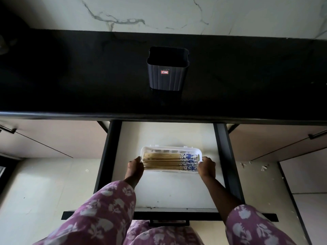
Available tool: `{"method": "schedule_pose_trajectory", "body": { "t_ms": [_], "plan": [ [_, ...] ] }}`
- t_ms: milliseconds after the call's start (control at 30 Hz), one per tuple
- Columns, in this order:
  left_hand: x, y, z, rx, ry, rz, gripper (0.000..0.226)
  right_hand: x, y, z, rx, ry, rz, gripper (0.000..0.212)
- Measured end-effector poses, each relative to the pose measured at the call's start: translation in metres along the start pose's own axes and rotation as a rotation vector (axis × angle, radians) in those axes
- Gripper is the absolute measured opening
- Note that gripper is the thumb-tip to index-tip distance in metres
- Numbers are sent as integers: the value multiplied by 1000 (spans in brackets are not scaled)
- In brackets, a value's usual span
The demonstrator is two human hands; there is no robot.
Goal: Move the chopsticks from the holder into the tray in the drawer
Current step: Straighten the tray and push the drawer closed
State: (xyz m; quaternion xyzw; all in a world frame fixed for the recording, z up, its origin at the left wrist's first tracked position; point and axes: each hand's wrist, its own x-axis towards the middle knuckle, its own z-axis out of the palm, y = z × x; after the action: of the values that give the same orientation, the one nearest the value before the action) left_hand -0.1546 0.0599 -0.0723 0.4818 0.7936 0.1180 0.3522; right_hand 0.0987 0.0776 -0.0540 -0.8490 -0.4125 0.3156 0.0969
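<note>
Head view: our left hand (135, 167) & right hand (207, 167) each curl fingers round one end of the white tray (169, 149), gripping it inside the open drawer (168, 190). Chopsticks (164, 160) lie flat betw. our fingers. Holder (168, 69), well beyond fingertips, looks empty. We'd level the tray, settle it square, w/o spilling sticks.

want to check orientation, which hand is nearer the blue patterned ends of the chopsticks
Right. The right hand grips the tray end beside the blue patterned ends of the chopsticks; the left hand grips the opposite end, by the plain wooden tips.
</note>
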Motion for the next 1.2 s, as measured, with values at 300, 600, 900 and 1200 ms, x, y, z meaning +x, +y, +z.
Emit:
{"method": "schedule_pose_trajectory", "body": {
  "t_ms": [300,600,900,1200],
  "plan": [
    [-1,-7,-3,12,-47,51,23,-3,-5,1,29,29,17,22],
    [-19,-11,-5,10,64,63,38,-36,12,-3,55,112,36,26],
    [-70,1,-21,-104,282,-88,39,-86,28,-18,188,194,85,28],
    [-150,-11,-10,-138,489,-118,69,-159,58,-26,233,306,93,60]
  ]
}}
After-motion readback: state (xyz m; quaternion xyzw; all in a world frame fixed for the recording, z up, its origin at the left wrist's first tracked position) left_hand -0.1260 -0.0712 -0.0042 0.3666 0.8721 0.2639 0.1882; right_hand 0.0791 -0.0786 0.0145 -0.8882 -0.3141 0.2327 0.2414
